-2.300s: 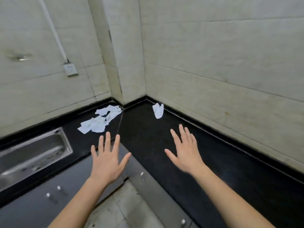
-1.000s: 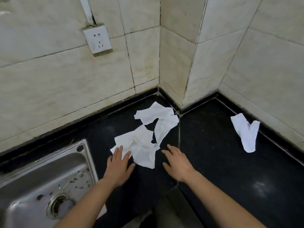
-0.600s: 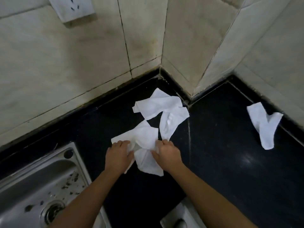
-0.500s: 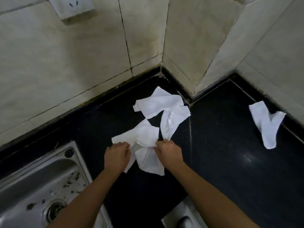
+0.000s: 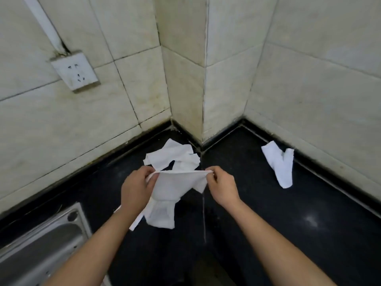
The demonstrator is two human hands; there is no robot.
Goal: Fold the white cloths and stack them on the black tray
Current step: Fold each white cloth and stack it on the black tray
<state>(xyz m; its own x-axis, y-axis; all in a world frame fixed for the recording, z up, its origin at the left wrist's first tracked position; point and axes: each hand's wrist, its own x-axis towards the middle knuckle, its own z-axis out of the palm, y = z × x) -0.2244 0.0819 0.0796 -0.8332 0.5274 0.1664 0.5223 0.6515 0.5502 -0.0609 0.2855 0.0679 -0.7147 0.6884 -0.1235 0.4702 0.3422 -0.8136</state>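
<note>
A white cloth (image 5: 175, 185) hangs stretched between my hands above the black counter. My left hand (image 5: 137, 187) pinches its left top corner, and my right hand (image 5: 221, 185) pinches the right top corner. Its lower part droops toward another white cloth (image 5: 161, 216) lying under it on the counter. Two more crumpled white cloths (image 5: 171, 156) lie behind, close to the wall corner. A further white cloth (image 5: 280, 164) lies apart at the right, near the wall. No black tray is in view.
The black counter (image 5: 268, 213) runs along tiled walls that meet in a jutting corner (image 5: 203, 100). A steel sink (image 5: 41, 242) sits at the lower left. A wall socket (image 5: 75, 72) hangs above it on the left wall.
Both hands closed on the nearest cloth on the counter, then lifted it and pulled it out wide between them. The view tilted up slightly.
</note>
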